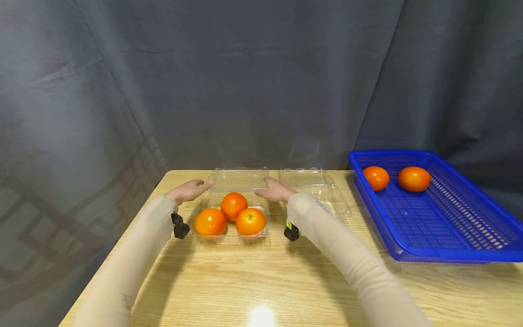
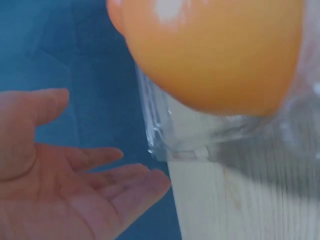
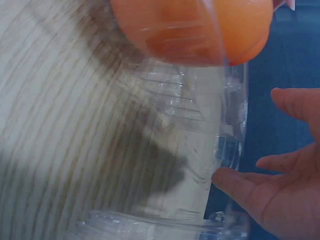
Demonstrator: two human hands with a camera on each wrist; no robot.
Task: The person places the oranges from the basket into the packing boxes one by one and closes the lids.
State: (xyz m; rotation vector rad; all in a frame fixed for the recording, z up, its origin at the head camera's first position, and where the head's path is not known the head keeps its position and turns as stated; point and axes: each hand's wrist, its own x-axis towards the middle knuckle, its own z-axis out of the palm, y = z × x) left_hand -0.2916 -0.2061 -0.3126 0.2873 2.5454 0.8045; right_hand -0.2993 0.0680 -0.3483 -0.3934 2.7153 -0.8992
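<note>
Three orange fruits (image 1: 234, 206) in clear container (image 1: 230, 240)

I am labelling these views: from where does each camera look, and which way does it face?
Head: on the person's head, facing forward and down at orange fruits, clear clamshell, blue basket; left hand, right hand, sleeves show.
Left wrist: on that wrist, facing fruits and clamshell; left hand shows.
Right wrist: on that wrist, facing fruits, clamshell; right hand shows, perhaps left fingertips.
Both wrist views share fruits and clamshell.

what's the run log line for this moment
left box: three fruit, lid open | left hand: near lid | right hand: near lid | basket: two fruit
</note>
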